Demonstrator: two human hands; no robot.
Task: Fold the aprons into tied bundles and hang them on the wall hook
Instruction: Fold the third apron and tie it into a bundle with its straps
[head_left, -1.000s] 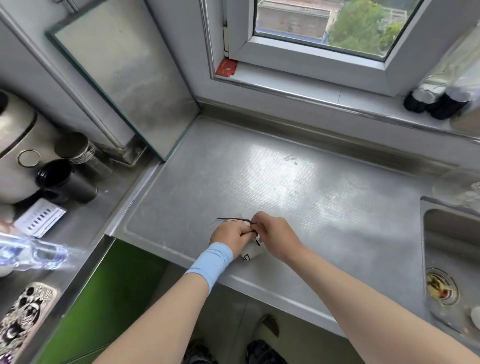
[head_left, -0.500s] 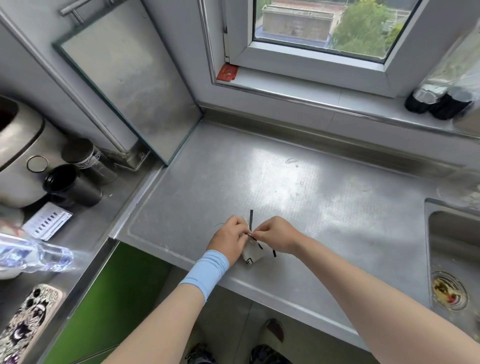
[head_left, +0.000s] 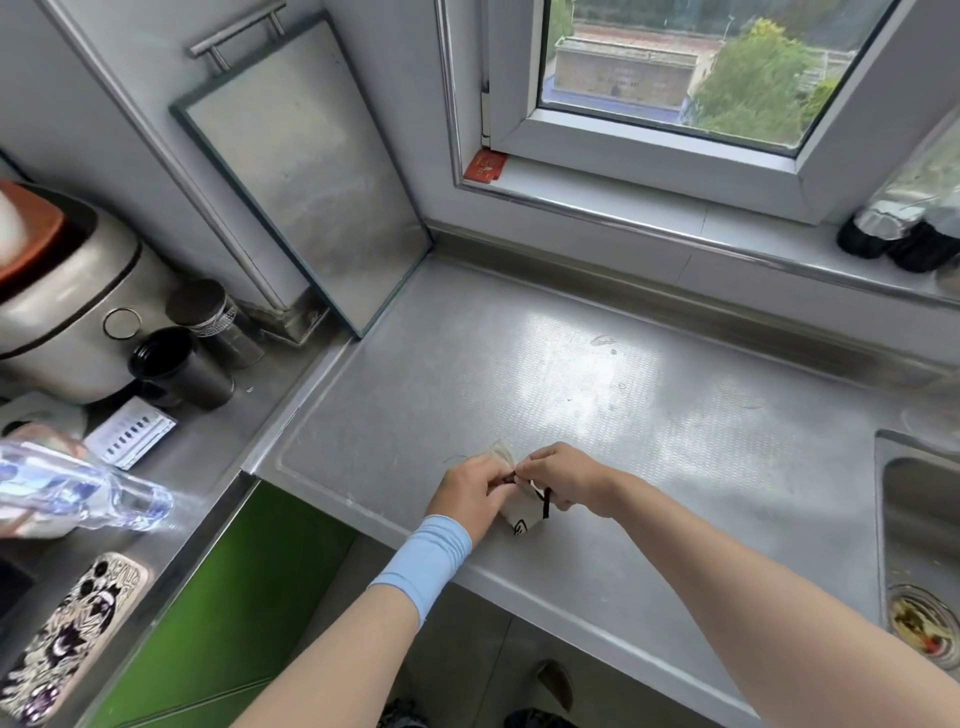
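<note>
Cloth first: the apron bundle (head_left: 519, 514) sits close to the front edge of the worktop (head_left: 597, 364), a small pale wad held between my two hands. It looks light and soft, so I judge it will squash and spring open if I let go before the tie bites. My left hand (head_left: 467, 493), with a blue wristband (head_left: 426, 558) behind it, has its fingers curled around the left side of the bundle. My right hand (head_left: 569, 480) has its fingers pinched on the black string (head_left: 545, 501) where the two hands meet above the cloth. That string is thin and likely to slip, so the sound hold is close to the knot, with the cloth pinned down; for carrying, I would take the whole wad in one fist or hang it by the tied string.

The knot lies under my fingertips, so I cannot tell whether it is tied or only crossed. Most of the bundle is covered; only a lower corner with a dark mark and a flap at the top show. Farther right the sink (head_left: 904, 519) is cut off by the frame. At the back left corner a steel board (head_left: 306, 171) leans on the wall. No wall hook is in view.
</note>
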